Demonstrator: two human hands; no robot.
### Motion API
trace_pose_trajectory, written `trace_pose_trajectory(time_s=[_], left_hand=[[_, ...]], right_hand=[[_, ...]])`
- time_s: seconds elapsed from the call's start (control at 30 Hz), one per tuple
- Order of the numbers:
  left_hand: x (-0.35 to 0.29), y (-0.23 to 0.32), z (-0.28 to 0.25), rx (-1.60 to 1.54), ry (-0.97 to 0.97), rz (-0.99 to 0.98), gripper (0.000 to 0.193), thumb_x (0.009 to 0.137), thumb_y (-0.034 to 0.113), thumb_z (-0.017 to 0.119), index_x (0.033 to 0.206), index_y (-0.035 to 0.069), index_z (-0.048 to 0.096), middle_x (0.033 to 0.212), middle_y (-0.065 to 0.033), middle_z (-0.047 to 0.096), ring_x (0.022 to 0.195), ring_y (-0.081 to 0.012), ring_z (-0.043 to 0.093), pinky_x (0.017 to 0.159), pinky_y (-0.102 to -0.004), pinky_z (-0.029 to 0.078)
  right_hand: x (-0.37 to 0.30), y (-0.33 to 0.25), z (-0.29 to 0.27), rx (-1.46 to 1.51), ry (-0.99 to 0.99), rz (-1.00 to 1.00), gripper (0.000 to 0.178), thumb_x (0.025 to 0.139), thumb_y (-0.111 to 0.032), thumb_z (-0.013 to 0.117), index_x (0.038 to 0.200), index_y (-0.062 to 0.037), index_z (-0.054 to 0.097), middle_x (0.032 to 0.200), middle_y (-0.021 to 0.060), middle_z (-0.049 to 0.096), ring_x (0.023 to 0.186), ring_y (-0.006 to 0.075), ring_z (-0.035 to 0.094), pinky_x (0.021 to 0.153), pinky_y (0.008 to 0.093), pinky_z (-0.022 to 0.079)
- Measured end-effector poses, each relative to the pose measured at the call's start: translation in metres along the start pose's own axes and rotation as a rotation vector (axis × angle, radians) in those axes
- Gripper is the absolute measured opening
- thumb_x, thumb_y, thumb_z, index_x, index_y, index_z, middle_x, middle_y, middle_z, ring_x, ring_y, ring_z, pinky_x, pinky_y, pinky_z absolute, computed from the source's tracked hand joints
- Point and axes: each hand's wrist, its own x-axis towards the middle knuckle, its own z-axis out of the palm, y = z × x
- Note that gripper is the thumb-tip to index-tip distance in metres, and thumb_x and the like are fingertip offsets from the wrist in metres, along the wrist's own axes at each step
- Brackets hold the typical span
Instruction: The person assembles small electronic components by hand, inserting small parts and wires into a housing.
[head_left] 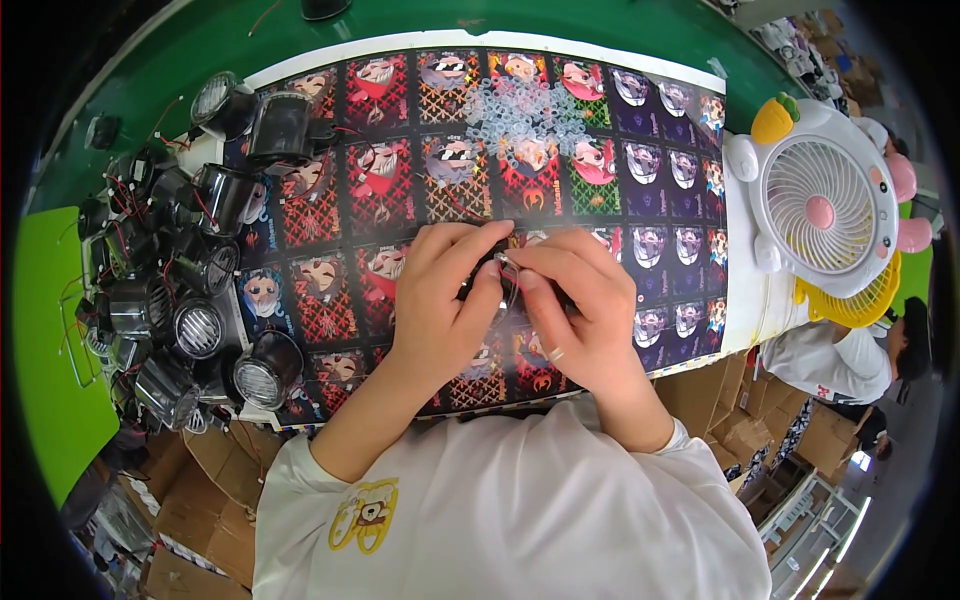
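Observation:
My two hands meet over the middle of the printed sheet, fingertips almost touching. My left hand (445, 295) is closed round a small dark part (489, 272), mostly hidden behind its fingers. Thumb and forefinger of my right hand (588, 305) are pinched at the same spot, by a small pale, shiny piece (505, 262); what exactly they grip is too small to tell. Thin wires or a clear strand (508, 300) hang below the fingertips. Beyond the hands lies a heap of small clear plastic rings (528, 115).
Several black round housings (270, 368) with ribbed clear faces and thin wires are piled at the left. The printed sheet (385, 180) covers the green table (420, 22). At the right stands a white fan (820, 210); cardboard boxes (700, 395) and another person (835, 360) are beyond.

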Motion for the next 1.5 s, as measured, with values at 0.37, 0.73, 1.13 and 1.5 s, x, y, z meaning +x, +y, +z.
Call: trace_pose_trajectory(time_s=[0.37,0.73,1.13,1.5], left_hand=[[0.001,0.003,0.003,0.028,0.034,-0.027,0.035,0.084,-0.004,0.057,0.116,0.003,0.068,0.102,-0.0128,0.064,0.093,-0.0235,0.062,0.083,-0.0309,0.048],[0.004,0.003,0.008,0.09,0.086,-0.004,0.029,0.087,-0.001,0.057,0.113,0.001,0.069,0.1,-0.0143,0.066,0.089,-0.0237,0.064,0.08,-0.0317,0.05],[-0.001,0.002,0.002,0.029,0.071,-0.039,0.028,0.091,0.002,0.054,0.117,-0.001,0.066,0.104,-0.0156,0.066,0.092,-0.0293,0.062,0.084,-0.0359,0.048],[-0.023,0.033,-0.051,0.429,0.026,0.471,0.025,0.078,-0.004,0.068,0.101,0.004,0.072,0.094,-0.0074,0.069,0.085,-0.024,0.064,0.073,-0.0336,0.051]], right_hand=[[-0.014,-0.009,0.0,-0.2,0.009,0.085,0.03,0.075,0.012,0.066,0.102,0.0,0.07,0.085,0.0129,0.062,0.072,0.0255,0.062,0.062,0.0324,0.05],[-0.003,-0.002,0.004,-0.19,-0.019,0.043,0.035,0.071,0.014,0.062,0.105,0.0029,0.064,0.09,0.0157,0.057,0.076,0.0325,0.06,0.064,0.0386,0.05],[0.035,0.038,-0.047,-0.488,-0.393,0.083,0.017,0.078,0.006,0.063,0.095,0.0014,0.065,0.085,0.0167,0.06,0.078,0.0367,0.061,0.069,0.0415,0.049],[0.046,0.055,-0.017,-0.397,-0.075,-0.026,0.017,0.082,-0.001,0.067,0.098,-0.0026,0.065,0.091,0.0143,0.059,0.085,0.0339,0.061,0.073,0.0404,0.05]])
